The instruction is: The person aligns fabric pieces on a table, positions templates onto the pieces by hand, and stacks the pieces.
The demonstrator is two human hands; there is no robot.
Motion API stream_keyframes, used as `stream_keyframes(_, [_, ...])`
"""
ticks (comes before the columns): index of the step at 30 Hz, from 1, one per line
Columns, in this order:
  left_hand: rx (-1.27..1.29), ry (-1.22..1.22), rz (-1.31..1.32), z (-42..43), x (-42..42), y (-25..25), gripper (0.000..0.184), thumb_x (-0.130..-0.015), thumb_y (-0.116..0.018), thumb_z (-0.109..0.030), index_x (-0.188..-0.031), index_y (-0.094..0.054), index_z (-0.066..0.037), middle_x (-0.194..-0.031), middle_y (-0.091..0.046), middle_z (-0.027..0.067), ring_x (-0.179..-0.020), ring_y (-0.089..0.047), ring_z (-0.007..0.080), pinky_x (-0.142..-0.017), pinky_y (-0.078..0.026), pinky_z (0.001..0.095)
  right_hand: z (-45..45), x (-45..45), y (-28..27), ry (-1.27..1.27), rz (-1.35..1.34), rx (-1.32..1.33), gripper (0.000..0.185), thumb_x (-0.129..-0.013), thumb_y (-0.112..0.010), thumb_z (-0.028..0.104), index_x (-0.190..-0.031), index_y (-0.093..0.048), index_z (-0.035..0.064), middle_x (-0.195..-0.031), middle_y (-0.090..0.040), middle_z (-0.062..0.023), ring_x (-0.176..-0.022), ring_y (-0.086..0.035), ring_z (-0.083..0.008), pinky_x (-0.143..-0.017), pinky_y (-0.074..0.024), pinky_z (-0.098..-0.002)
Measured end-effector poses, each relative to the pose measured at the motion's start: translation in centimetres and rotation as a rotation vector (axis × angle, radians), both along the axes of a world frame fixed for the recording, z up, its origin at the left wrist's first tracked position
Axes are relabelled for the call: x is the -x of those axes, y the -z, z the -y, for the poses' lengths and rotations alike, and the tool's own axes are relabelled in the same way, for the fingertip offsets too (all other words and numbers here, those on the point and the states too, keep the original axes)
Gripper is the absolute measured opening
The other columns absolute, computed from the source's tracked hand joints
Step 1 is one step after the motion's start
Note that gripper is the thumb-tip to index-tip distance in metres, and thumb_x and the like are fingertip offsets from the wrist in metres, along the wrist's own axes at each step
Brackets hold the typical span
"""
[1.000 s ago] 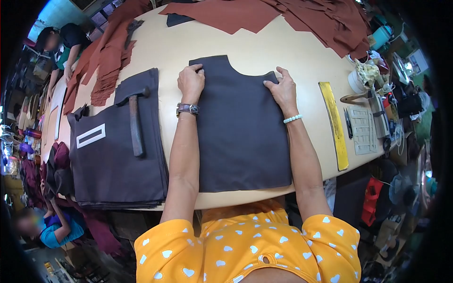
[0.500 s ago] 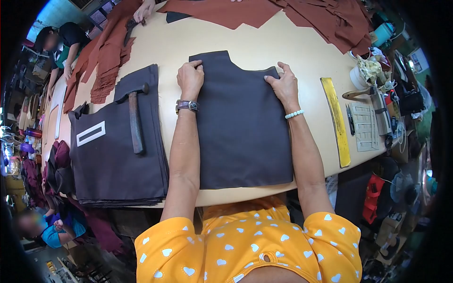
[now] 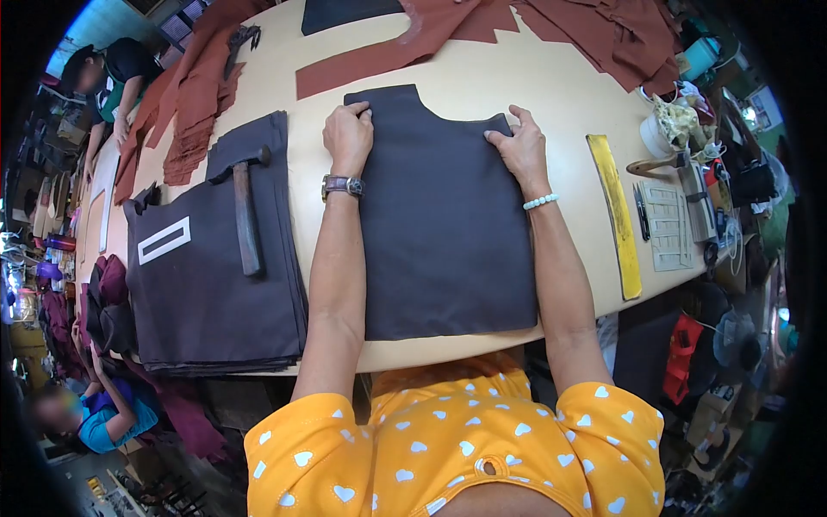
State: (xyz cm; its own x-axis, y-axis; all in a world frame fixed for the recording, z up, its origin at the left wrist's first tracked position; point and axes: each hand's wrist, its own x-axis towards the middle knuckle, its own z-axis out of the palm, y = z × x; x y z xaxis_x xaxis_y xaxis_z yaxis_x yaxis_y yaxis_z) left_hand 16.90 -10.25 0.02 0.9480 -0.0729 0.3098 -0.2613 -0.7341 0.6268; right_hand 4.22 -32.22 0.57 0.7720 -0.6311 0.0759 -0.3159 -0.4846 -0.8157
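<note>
A dark cut panel (image 3: 448, 233), leather-like and with a curved notch at its upper right, lies flat on the table before me. My left hand (image 3: 348, 138) grips its upper left edge, fingers curled and thumb on top. At the opposite upper corner, my right hand (image 3: 521, 151) pinches the edge, thumb over the panel. To the left is a stack of similar dark panels (image 3: 215, 302). On that stack rest a hammer (image 3: 247, 220) and a white rectangular frame-shaped template (image 3: 164, 240).
Rust-brown pieces (image 3: 370, 65) spread across the far side of the pale table (image 3: 568, 95). On the right lie a yellow strip (image 3: 615, 215), a pen (image 3: 642, 214), a brush (image 3: 652, 165) and a white tub (image 3: 659, 140). Two people (image 3: 121, 82) (image 3: 112, 414) are at the left.
A rust-brown piece at the far side has shifted toward me and left. Another person's hand near the far-left scissors is gone. My hands keep their hold; the panel has barely moved.
</note>
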Motion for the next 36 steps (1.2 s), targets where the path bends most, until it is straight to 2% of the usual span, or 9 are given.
stream_keyframes(8, [-0.011,0.003,-0.044,0.0,0.1,-0.3,0.021,-0.082,-0.062,-0.021,-0.099,-0.07,-0.013,-0.093,-0.067,0.0177,-0.089,-0.064,0.0325,-0.082,-0.048,0.0383,-0.2,0.2,-0.3,0.008,-0.003,0.035,0.064,-0.067,-0.072,0.02,-0.123,-0.049,0.0004,-0.104,-0.063,-0.0236,-0.095,-0.063,-0.033,-0.085,-0.0495,-0.0364])
stream_keyframes(14, [-0.001,-0.002,0.047,0.1,0.1,0.2,0.016,-0.081,-0.062,-0.018,-0.091,-0.072,-0.011,-0.089,-0.066,0.0168,-0.082,-0.064,0.0342,-0.076,-0.05,0.0415,-0.3,0.1,-0.3,0.016,-0.001,0.053,0.063,-0.067,-0.072,0.02,-0.122,-0.05,0.0007,-0.103,-0.064,-0.0222,-0.094,-0.063,-0.0326,-0.084,-0.0498,-0.0368])
stream_keyframes(18, [-0.141,0.007,0.066,0.5,0.1,0.5,0.016,-0.081,-0.061,-0.02,-0.089,-0.072,-0.01,-0.107,-0.061,0.0139,-0.098,-0.058,0.0338,-0.081,-0.047,0.0423,-0.7,0.3,-0.6,-0.003,-0.026,0.104,0.061,-0.069,-0.072,0.021,-0.122,-0.049,0.0011,-0.097,-0.065,-0.0207,-0.089,-0.064,-0.0327,-0.08,-0.0509,-0.0378])
stream_keyframes(23, [-0.504,0.062,0.378,0.7,1.5,0.8,0.033,-0.084,-0.057,-0.031,-0.101,-0.067,-0.005,-0.131,-0.044,0.0137,-0.13,-0.029,0.0344,-0.097,-0.028,0.0602,-2.6,0.9,-2.3,-0.048,-0.136,0.52,0.063,-0.07,-0.071,0.019,-0.126,-0.047,0.0026,-0.118,-0.054,-0.02,-0.109,-0.053,-0.0329,-0.091,-0.0425,-0.0413])
stream_keyframes(25, [-0.597,0.11,0.299,0.6,1.8,0.8,0.048,-0.086,-0.05,-0.041,-0.113,-0.059,-0.002,-0.137,-0.039,0.0133,-0.133,-0.022,0.0347,-0.098,-0.019,0.0671,-3.2,0.8,-3.0,-0.069,-0.186,0.77,0.057,-0.075,-0.066,0.02,-0.126,-0.045,0.0051,-0.133,-0.042,-0.0203,-0.126,-0.038,-0.0324,-0.1,-0.0331,-0.0443])
stream_keyframes(28, [-0.539,0.151,0.205,0.5,2.2,1.6,0.064,-0.086,-0.044,-0.049,-0.125,-0.049,0.002,-0.14,-0.036,0.0134,-0.135,-0.018,0.0347,-0.1,-0.008,0.0693,-4.9,-1.2,-0.8,-0.118,-0.112,1.284,0.055,-0.084,-0.056,0.028,-0.13,-0.04,0.0023,-0.133,-0.043,-0.019,-0.125,-0.039,-0.0322,-0.103,-0.0295,-0.0448])
stream_keyframes(30, [-0.501,0.177,0.173,0.5,2.0,2.1,0.069,-0.086,-0.043,-0.051,-0.129,-0.044,0.003,-0.141,-0.036,0.0131,-0.136,-0.018,0.0346,-0.101,-0.004,0.0692,-8.5,-1.1,-1.0,-0.407,-0.065,0.948,0.056,-0.091,-0.043,0.037,-0.133,-0.036,0.0001,-0.135,-0.041,-0.0191,-0.128,-0.035,-0.0333,-0.106,-0.0249,-0.0455])
stream_keyframes(32, [-0.533,0.199,0.161,0.0,1.5,2.5,0.07,-0.087,-0.041,-0.053,-0.131,-0.042,0.002,-0.142,-0.034,0.0122,-0.136,-0.017,0.0347,-0.1,-0.002,0.0702,-11.5,-1.6,0.2,-0.483,-0.007,0.602,0.061,-0.093,-0.038,0.043,-0.135,-0.033,-0.0009,-0.138,-0.038,-0.0186,-0.131,-0.032,-0.0331,-0.108,-0.0217,-0.0462])
stream_keyframes(36, [-0.589,0.164,0.146,0.2,1.5,2.3,0.07,-0.088,-0.037,-0.055,-0.133,-0.041,-0.002,-0.143,-0.034,0.0094,-0.136,-0.017,0.0352,-0.096,-0.002,0.0743,-12.2,-1.2,1.9,-0.449,-0.004,0.559,0.066,-0.093,-0.035,0.046,-0.137,-0.029,-0.0025,-0.142,-0.033,-0.0177,-0.133,-0.028,-0.0315,-0.109,-0.0203,-0.0458])
